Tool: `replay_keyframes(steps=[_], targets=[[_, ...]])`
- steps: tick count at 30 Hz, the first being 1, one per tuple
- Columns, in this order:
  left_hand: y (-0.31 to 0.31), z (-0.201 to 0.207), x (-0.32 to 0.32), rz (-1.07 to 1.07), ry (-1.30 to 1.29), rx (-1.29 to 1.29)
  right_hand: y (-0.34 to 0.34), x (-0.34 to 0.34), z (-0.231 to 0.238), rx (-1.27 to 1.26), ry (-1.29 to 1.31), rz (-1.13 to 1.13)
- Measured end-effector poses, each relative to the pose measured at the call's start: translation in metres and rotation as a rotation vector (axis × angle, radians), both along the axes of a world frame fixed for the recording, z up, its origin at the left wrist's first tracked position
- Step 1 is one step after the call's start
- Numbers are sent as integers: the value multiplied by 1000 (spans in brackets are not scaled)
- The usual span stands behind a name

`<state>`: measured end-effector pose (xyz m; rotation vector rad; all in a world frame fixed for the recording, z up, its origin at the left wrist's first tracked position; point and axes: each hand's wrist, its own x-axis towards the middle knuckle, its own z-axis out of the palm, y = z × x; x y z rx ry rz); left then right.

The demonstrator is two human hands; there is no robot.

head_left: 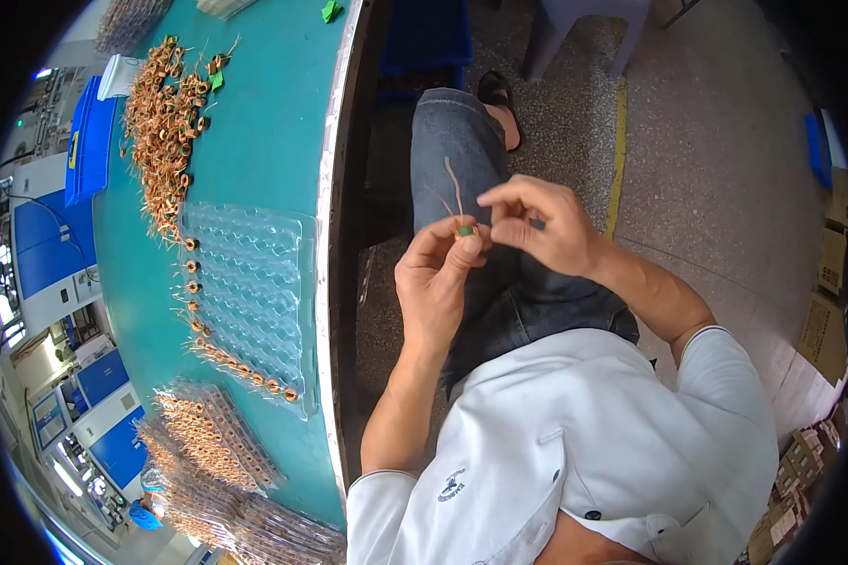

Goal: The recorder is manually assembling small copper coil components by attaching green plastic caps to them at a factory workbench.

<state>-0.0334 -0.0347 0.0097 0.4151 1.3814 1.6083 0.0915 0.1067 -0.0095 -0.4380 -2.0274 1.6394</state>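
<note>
Over my lap, my left hand pinches a small wire-wound ring coil with a green patch between thumb and fingers. Two thin copper wire leads rise from the coil, bent and uneven. Close beside it on the right is my right hand, curled, with thumb and forefinger tips apart; nothing shows between them. On the table to the left lies a clear plastic tray with moulded pockets. Several copper ring coils line its left and near edges, their wire ends sticking outward.
Loose copper coils form a heap on the green tabletop. Stacked clear trays filled with coils stand at the near left. A blue bin is beyond the heap. The metal table edge runs left of my legs; a stool stands ahead.
</note>
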Motion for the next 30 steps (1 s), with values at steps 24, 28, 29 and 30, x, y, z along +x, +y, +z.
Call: replay_keyframes(steps=[24, 28, 29, 30], targets=[[-117, 90, -133, 514, 515, -140, 37, -355, 71, 859, 336, 84], [-140, 109, -191, 674, 759, -372, 42, -419, 54, 1025, 177, 70], [-151, 103, -209, 724, 792, -383, 42, -427, 52, 1058, 82, 119], [-160, 100, -227, 755, 752, -391, 40, -432, 49, 1093, -14, 169]])
